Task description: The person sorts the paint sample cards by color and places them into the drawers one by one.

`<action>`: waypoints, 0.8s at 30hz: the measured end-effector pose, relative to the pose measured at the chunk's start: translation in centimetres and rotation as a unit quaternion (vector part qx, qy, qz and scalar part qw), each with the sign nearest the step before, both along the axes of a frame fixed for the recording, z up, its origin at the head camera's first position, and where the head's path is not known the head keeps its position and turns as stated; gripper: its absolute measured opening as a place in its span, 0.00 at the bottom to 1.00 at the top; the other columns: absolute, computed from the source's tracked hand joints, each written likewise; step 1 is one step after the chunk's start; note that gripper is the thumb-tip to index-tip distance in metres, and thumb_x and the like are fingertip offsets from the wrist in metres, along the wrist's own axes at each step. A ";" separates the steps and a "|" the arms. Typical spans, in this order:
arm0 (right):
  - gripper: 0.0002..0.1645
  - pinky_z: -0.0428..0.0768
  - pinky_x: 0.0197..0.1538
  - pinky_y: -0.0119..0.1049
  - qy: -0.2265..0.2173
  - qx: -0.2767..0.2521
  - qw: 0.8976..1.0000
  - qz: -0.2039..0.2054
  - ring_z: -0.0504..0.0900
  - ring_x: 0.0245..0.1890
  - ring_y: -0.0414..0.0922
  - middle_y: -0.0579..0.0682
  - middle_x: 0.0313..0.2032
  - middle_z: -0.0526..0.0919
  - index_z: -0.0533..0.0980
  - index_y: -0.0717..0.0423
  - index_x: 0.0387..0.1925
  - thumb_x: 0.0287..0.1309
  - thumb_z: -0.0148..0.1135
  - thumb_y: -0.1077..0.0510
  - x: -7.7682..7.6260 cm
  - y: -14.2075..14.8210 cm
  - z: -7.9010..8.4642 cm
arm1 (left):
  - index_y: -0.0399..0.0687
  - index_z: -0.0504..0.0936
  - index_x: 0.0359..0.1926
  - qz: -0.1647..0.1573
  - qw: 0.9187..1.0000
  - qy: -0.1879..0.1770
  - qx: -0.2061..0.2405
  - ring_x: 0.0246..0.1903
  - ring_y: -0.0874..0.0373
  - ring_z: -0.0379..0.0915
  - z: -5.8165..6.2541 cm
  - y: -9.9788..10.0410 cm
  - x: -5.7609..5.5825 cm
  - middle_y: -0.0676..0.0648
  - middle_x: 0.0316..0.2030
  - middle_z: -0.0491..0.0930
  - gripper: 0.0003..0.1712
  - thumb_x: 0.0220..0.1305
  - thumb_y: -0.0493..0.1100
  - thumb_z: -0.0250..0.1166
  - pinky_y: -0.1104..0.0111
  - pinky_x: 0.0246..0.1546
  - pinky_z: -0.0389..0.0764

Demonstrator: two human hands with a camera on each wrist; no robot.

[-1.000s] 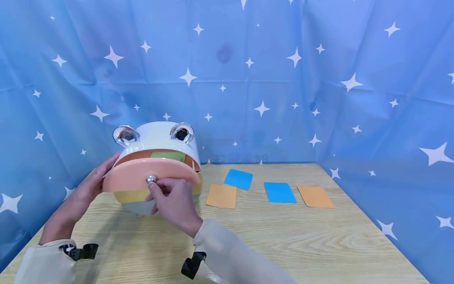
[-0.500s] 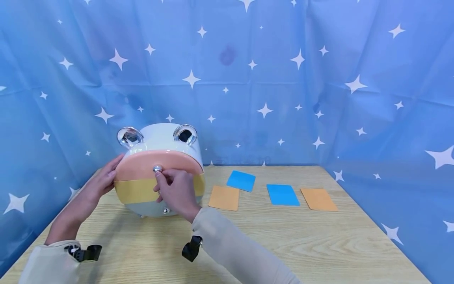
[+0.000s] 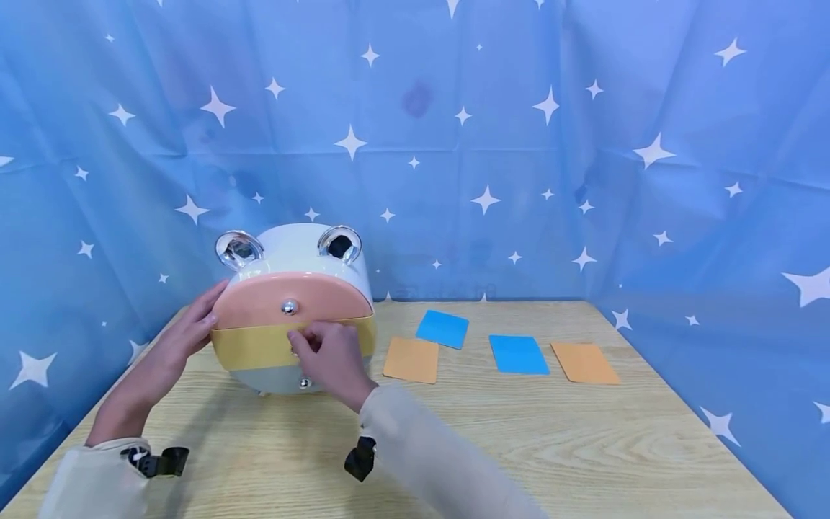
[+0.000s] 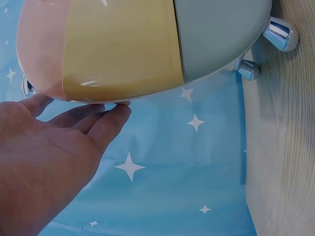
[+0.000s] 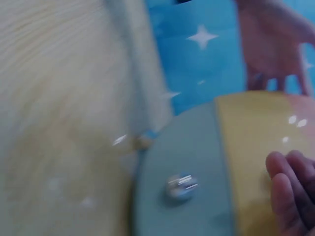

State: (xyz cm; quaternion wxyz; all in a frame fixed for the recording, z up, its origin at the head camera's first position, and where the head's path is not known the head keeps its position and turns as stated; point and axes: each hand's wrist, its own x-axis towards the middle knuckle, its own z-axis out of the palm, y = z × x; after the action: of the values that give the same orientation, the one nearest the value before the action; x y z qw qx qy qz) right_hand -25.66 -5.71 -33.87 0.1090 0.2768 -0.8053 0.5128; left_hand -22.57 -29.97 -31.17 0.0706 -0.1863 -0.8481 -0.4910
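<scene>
The right grip (image 3: pixel 332 355) is off the chrome top knob (image 3: pixel 289 308) that it pinched half a second ago and sits lower, in front of the yellow drawer (image 3: pixel 249 347). Its fingertips are bunched near the thumb; whether they touch that drawer's own knob, mostly hidden behind them, cannot be told. The pink drawer (image 3: pixel 249 303) just above, pulled out a second ago with something green showing inside, is now flush with the front. The left grip (image 3: pixel 170 344) has stayed at the left side, fingers extended and resting against the glossy shell.

Between the hands stands the frog-shaped cabinet (image 3: pixel 295 249), rounded and shiny, with a white domed top and two mirror-bright, ringed eyes (image 3: pixel 340 246). Just below the right fingertips is the grey-green drawer (image 3: pixel 269 378) with its round chrome lower knob (image 3: pixel 305 383); tapered chrome feet (image 4: pixel 280 34) lift the body off the pale wood-grain counter (image 3: pixel 583 447).

To the cabinet's right lie flat, plain squarish orange cards (image 3: pixel 585 362) and blue cards (image 3: pixel 519 354), two of each, the left pair close together. Behind hangs a creased blue cloth (image 3: pixel 421 180) printed with white four-pointed stars.
</scene>
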 end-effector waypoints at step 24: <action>0.33 0.56 0.15 0.20 0.049 0.063 0.994 -0.077 0.60 0.08 0.28 0.39 0.05 0.64 0.68 0.52 0.04 0.65 0.62 0.49 -0.1 -1.2 -2.5 | 0.65 0.37 0.81 0.012 1.000 -0.012 -0.011 0.77 0.29 0.29 -0.1 -0.1 0.2 0.40 0.81 0.36 0.34 0.81 0.53 0.37 0.20 0.60 0.46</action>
State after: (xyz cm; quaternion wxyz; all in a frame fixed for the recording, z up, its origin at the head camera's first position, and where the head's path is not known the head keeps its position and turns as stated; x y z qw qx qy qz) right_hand -25.79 -6.89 -36.34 0.1701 0.2446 -0.8486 0.4372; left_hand -22.34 -30.06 -31.31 0.0641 -0.1709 -0.8562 -0.4833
